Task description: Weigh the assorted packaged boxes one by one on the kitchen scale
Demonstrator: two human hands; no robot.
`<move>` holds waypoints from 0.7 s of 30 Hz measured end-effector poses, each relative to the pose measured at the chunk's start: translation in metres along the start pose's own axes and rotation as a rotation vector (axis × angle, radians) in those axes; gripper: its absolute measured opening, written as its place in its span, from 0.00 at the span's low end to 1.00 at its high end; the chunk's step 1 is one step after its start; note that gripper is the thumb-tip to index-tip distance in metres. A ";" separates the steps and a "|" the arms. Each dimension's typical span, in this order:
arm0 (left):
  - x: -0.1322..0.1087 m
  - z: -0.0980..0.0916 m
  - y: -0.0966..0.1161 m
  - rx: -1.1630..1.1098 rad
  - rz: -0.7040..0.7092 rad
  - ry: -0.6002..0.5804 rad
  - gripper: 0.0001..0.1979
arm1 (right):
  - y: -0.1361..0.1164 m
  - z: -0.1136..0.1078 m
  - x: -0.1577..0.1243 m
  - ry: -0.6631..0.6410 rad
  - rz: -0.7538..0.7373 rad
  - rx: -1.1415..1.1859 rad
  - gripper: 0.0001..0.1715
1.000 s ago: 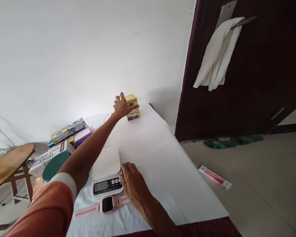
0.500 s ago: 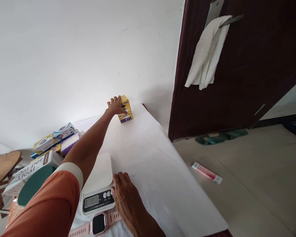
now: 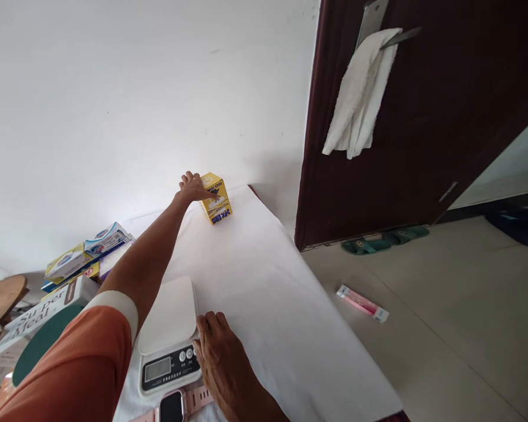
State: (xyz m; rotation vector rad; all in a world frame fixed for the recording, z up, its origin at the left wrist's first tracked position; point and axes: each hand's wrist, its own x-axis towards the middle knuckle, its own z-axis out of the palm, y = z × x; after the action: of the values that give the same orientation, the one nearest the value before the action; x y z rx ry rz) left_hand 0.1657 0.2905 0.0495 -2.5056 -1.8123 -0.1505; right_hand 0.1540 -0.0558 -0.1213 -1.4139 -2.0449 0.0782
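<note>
A yellow box (image 3: 219, 201) with dark blue lettering stands near the far end of the white-covered table. My left hand (image 3: 193, 186) is at its left side, fingers apart, the thumb reaching across the front face and seeming to touch it. Nearer to me lies a white digital kitchen scale (image 3: 169, 319), its platform bare and its display showing no readable digits. My right hand (image 3: 222, 349) is bent against the scale's right edge, fingers curled together, the fingertips partly hidden. Just below the scale is a pink-strapped smartwatch (image 3: 172, 407), cut by the frame's bottom edge.
Left of my left arm are stacked cartons (image 3: 70, 261), a white Super Meal box (image 3: 39, 316) and a dark green round object (image 3: 44, 346). The white wall borders the table's far side. Right of it are a dark door (image 3: 400, 135), green slippers (image 3: 369, 245) and a pink packet (image 3: 363, 303) on the floor.
My left hand has slid left relative to the yellow box, showing more of its top and front. The view has shifted slightly; my right hand stays by the scale.
</note>
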 end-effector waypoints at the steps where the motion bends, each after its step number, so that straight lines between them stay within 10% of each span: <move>1: -0.004 -0.001 -0.003 -0.035 0.009 -0.016 0.49 | 0.000 0.001 0.000 -0.011 -0.003 -0.002 0.13; 10: -0.092 -0.013 -0.046 -0.297 0.045 0.015 0.40 | 0.001 -0.009 0.002 -0.056 -0.014 0.014 0.07; 21: -0.223 -0.103 -0.065 -0.374 0.098 0.226 0.39 | 0.005 -0.006 -0.001 -0.012 0.011 0.105 0.07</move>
State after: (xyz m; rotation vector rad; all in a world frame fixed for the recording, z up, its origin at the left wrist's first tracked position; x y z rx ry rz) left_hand 0.0292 0.0904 0.1274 -2.6658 -1.6986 -0.8028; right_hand 0.1617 -0.0565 -0.1191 -1.3631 -2.0125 0.1964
